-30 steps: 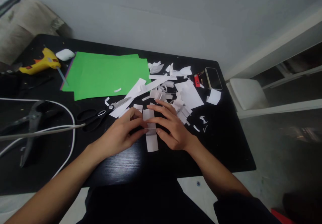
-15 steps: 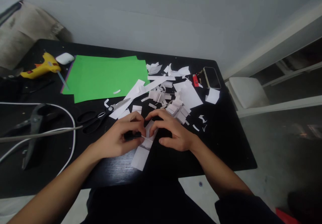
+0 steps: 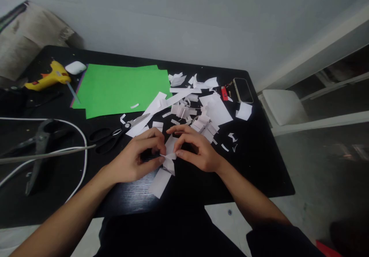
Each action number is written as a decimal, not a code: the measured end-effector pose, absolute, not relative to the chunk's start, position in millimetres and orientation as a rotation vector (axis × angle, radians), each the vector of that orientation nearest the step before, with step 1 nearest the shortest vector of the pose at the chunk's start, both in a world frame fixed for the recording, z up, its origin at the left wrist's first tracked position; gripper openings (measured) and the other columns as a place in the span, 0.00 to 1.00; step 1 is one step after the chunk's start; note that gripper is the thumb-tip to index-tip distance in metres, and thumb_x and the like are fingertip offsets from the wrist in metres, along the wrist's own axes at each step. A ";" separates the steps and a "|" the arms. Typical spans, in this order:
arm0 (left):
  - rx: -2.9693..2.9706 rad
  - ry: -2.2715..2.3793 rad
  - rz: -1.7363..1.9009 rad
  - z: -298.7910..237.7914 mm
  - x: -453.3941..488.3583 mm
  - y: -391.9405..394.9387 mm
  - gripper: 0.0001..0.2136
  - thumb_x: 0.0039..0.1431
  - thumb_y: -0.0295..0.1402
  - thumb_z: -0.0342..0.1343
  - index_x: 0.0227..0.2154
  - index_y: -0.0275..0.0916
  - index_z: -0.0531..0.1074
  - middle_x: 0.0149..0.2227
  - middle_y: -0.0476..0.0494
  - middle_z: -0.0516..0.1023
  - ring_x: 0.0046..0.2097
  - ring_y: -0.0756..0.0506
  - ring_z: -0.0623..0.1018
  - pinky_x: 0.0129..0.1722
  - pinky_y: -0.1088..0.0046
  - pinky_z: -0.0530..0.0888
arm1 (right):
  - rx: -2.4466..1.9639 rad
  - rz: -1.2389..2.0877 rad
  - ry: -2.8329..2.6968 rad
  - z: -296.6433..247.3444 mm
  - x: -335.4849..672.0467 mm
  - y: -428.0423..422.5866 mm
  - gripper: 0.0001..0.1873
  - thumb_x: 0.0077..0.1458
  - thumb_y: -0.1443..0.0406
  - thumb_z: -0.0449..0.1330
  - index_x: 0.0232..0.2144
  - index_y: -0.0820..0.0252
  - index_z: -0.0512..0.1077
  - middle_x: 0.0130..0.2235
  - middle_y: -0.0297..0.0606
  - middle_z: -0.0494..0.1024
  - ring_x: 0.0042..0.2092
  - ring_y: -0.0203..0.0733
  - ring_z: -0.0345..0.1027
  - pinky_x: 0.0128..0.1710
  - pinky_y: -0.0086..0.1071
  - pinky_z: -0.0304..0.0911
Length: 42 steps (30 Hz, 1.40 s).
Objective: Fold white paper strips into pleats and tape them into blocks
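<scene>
A folded white paper strip (image 3: 160, 182) lies slantwise on the black table, its lower end flat and its middle creased and raised. My left hand (image 3: 141, 153) pinches a fold of the strip from the left between thumb and fingertips. On the other side, my right hand (image 3: 198, 149) pinches the strip's right edge with thumb and forefinger. Fingers hide part of the upper fold. Just beyond the hands lie folded white paper pieces (image 3: 203, 125) and cut scraps. Black-handled scissors (image 3: 115, 132) lie left of my left hand, blades on white paper.
Green sheets (image 3: 123, 89) lie at the back, with a yellow glue gun (image 3: 52, 78) and a white case (image 3: 75, 67) to their left. Pliers (image 3: 42, 145) and a white cable (image 3: 83, 134) are at left. A red lighter (image 3: 224, 93) and a phone (image 3: 243, 90) lie at back right.
The strip's middle has been lifted into a sharper fold. My right thumb has moved up and in to close on the strip's edge; my left hand has stayed nearly in place.
</scene>
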<state>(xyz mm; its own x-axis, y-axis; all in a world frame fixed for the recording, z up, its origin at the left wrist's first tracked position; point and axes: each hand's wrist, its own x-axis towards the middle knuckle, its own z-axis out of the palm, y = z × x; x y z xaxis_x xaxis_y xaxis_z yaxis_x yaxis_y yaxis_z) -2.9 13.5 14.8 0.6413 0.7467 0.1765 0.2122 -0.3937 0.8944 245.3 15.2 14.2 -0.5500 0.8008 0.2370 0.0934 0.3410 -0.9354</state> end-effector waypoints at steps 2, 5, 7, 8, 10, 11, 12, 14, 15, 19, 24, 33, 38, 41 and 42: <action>1.957 0.756 0.764 13.2 -2.2 13.3 0.02 0.64 0.28 0.62 0.37 0.40 0.75 0.42 0.46 0.70 0.41 0.48 0.72 0.40 0.71 0.72 | -0.790 1.252 -1.863 13.6 243.3 13.6 0.02 0.61 0.69 0.64 0.36 0.57 0.76 0.57 0.44 0.75 0.61 0.49 0.68 0.63 0.48 0.63; 1.996 0.762 0.844 11.0 -1.2 13.0 0.02 0.64 0.30 0.64 0.38 0.41 0.77 0.41 0.46 0.71 0.43 0.48 0.74 0.41 0.71 0.73 | -0.800 1.263 -1.840 13.3 241.3 12.3 0.01 0.61 0.68 0.64 0.36 0.57 0.76 0.54 0.44 0.77 0.59 0.48 0.70 0.61 0.48 0.66; 2.009 0.769 0.891 10.4 -0.8 12.8 0.02 0.64 0.30 0.65 0.38 0.41 0.79 0.40 0.46 0.71 0.42 0.48 0.75 0.41 0.72 0.73 | -0.801 1.258 -1.833 13.1 240.8 12.4 0.01 0.62 0.67 0.64 0.36 0.56 0.76 0.52 0.43 0.78 0.58 0.48 0.71 0.61 0.48 0.66; 2.013 0.772 0.912 10.4 -0.7 12.8 0.02 0.63 0.29 0.65 0.38 0.41 0.80 0.40 0.46 0.71 0.42 0.48 0.75 0.40 0.72 0.74 | -0.797 1.250 -1.832 13.0 240.7 12.6 0.01 0.62 0.67 0.64 0.36 0.56 0.75 0.52 0.43 0.78 0.58 0.48 0.71 0.62 0.48 0.65; 2.019 0.773 0.950 10.4 -0.7 13.0 0.03 0.63 0.29 0.66 0.38 0.41 0.80 0.39 0.47 0.71 0.41 0.49 0.75 0.38 0.74 0.74 | -0.778 1.221 -1.838 12.6 240.6 13.1 0.01 0.62 0.67 0.63 0.36 0.55 0.75 0.51 0.42 0.79 0.59 0.48 0.70 0.62 0.50 0.64; 2.023 0.772 0.962 10.3 -0.7 13.3 0.03 0.62 0.29 0.66 0.38 0.41 0.81 0.39 0.47 0.71 0.40 0.49 0.75 0.38 0.74 0.74 | -0.768 1.200 -1.848 12.5 240.4 13.1 0.01 0.62 0.67 0.63 0.36 0.55 0.75 0.50 0.42 0.80 0.59 0.49 0.70 0.63 0.51 0.64; 2.032 0.769 0.970 10.1 -0.6 13.5 0.03 0.62 0.29 0.66 0.38 0.41 0.81 0.39 0.47 0.71 0.40 0.49 0.75 0.37 0.74 0.74 | -0.763 1.173 -1.863 12.4 240.2 13.1 0.01 0.62 0.67 0.63 0.36 0.55 0.75 0.49 0.42 0.80 0.59 0.49 0.70 0.63 0.52 0.63; 2.061 0.764 0.973 9.1 -0.3 13.8 0.03 0.62 0.28 0.66 0.39 0.41 0.81 0.39 0.47 0.71 0.40 0.49 0.75 0.37 0.75 0.74 | -0.769 1.106 -1.904 12.5 239.5 12.5 0.02 0.61 0.67 0.64 0.36 0.55 0.75 0.49 0.42 0.81 0.60 0.50 0.69 0.64 0.53 0.63; 2.080 0.763 0.973 8.3 0.0 13.7 0.03 0.62 0.28 0.66 0.39 0.41 0.81 0.39 0.47 0.71 0.41 0.49 0.75 0.37 0.75 0.75 | -0.780 1.069 -1.925 12.5 239.1 12.1 0.02 0.60 0.67 0.65 0.37 0.55 0.75 0.49 0.42 0.81 0.59 0.50 0.69 0.63 0.54 0.63; 2.175 0.781 0.973 4.9 1.4 12.2 0.03 0.64 0.28 0.64 0.40 0.40 0.81 0.40 0.46 0.72 0.40 0.49 0.76 0.35 0.75 0.75 | -0.812 0.943 -1.989 11.8 237.7 11.7 0.03 0.62 0.68 0.64 0.36 0.55 0.76 0.47 0.42 0.81 0.60 0.51 0.68 0.63 0.54 0.64; 2.275 0.854 0.983 3.5 1.8 10.5 0.03 0.66 0.29 0.62 0.40 0.40 0.80 0.40 0.45 0.73 0.40 0.48 0.78 0.36 0.73 0.76 | -0.837 0.818 -2.049 8.1 236.8 12.2 0.03 0.64 0.68 0.62 0.37 0.54 0.75 0.47 0.42 0.80 0.60 0.51 0.66 0.61 0.55 0.66; 2.290 0.930 0.981 3.9 2.2 10.9 0.03 0.66 0.29 0.62 0.40 0.39 0.80 0.39 0.45 0.73 0.39 0.48 0.77 0.36 0.72 0.76 | -0.843 0.655 -2.077 2.2 233.4 10.8 0.05 0.65 0.70 0.60 0.38 0.55 0.73 0.46 0.42 0.80 0.60 0.52 0.65 0.61 0.54 0.66; 2.205 0.992 1.012 3.3 4.1 9.8 0.03 0.65 0.29 0.63 0.39 0.40 0.81 0.39 0.47 0.73 0.37 0.49 0.77 0.33 0.73 0.75 | -0.845 0.626 -2.021 -0.5 229.5 9.4 0.06 0.65 0.71 0.59 0.39 0.55 0.72 0.46 0.43 0.80 0.60 0.52 0.67 0.61 0.53 0.67; 2.176 0.989 1.018 4.8 5.3 9.9 0.03 0.64 0.29 0.64 0.40 0.39 0.81 0.39 0.47 0.72 0.37 0.49 0.77 0.33 0.74 0.75 | -0.843 0.594 -2.000 -1.4 227.7 8.3 0.06 0.65 0.72 0.59 0.39 0.55 0.72 0.46 0.43 0.80 0.60 0.51 0.68 0.61 0.53 0.67; 2.170 0.983 1.012 5.3 5.4 10.0 0.04 0.64 0.30 0.64 0.40 0.39 0.81 0.39 0.46 0.72 0.37 0.49 0.77 0.34 0.73 0.75 | -0.848 0.584 -1.997 -1.6 227.4 8.0 0.06 0.65 0.72 0.59 0.40 0.55 0.72 0.46 0.43 0.80 0.59 0.51 0.68 0.60 0.54 0.67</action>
<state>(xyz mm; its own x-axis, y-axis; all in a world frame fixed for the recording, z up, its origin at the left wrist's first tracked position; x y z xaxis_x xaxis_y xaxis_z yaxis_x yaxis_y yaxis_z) 5.4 10.0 5.3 0.4501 0.7946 0.4075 0.3839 -0.5842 0.7151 227.4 8.0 -1.6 -0.3939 0.7482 0.5338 0.3424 0.6584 -0.6702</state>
